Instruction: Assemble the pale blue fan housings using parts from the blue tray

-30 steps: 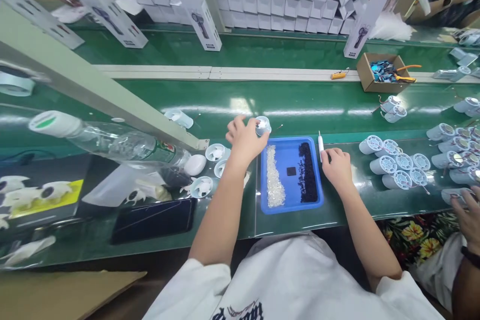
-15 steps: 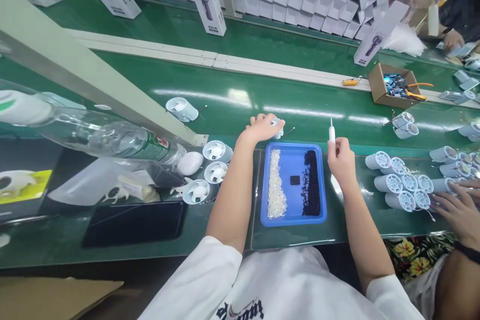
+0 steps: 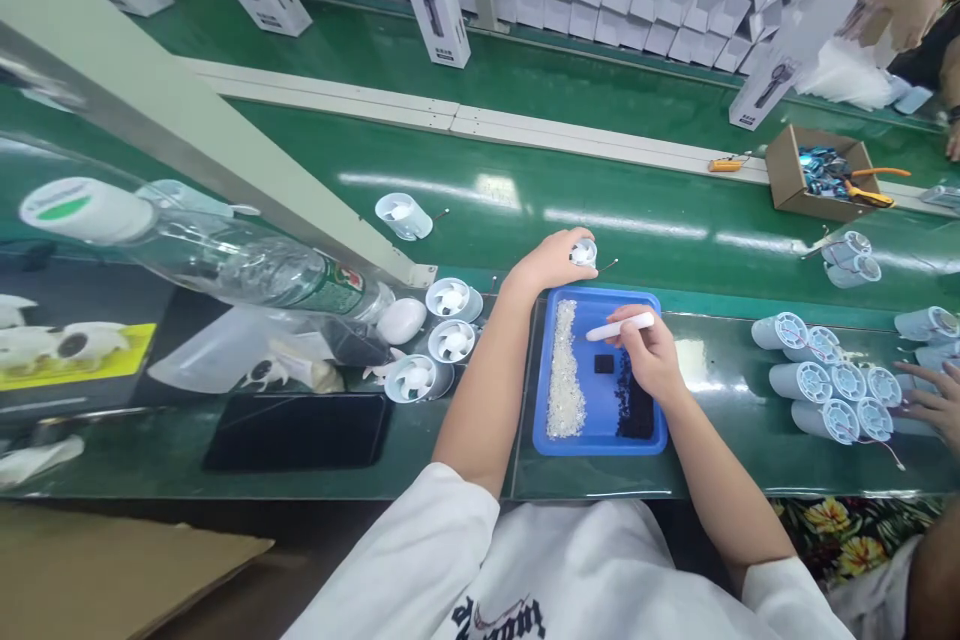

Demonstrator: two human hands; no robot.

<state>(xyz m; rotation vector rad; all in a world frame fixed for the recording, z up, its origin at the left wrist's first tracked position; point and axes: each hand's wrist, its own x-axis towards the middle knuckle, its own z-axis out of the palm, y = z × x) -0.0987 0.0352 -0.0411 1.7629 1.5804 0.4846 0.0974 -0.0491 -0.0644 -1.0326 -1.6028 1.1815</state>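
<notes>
My left hand (image 3: pixel 555 262) is closed around a small light-blue fan housing (image 3: pixel 584 253) with white blades, just beyond the tray; a thin wire sticks out on its right. Over the right half of the blue tray (image 3: pixel 600 446), my right hand (image 3: pixel 646 352) pinches a white pen-like tool (image 3: pixel 619 325), which lies nearly level and points left. In the tray, a strip of small clear-white pieces (image 3: pixel 564 390) runs down the left side. Small black pieces (image 3: pixel 636 412) fill the right side, partly covered by my right hand. Between them sits a black square (image 3: pixel 603 363).
Several fan housings (image 3: pixel 451 342) stand left of my left arm, beside a plastic bottle (image 3: pixel 247 265) and a dark phone-like slab (image 3: pixel 296 432). To the right are more housings (image 3: pixel 812 381) and a co-worker's hand (image 3: pixel 937 400). A cardboard box (image 3: pixel 796 177) holds small blue parts.
My right hand has come left over the tray, and the white tool has tipped from upright to nearly level. My left hand stays on the housing, whose blades now show. The view has shifted slightly.
</notes>
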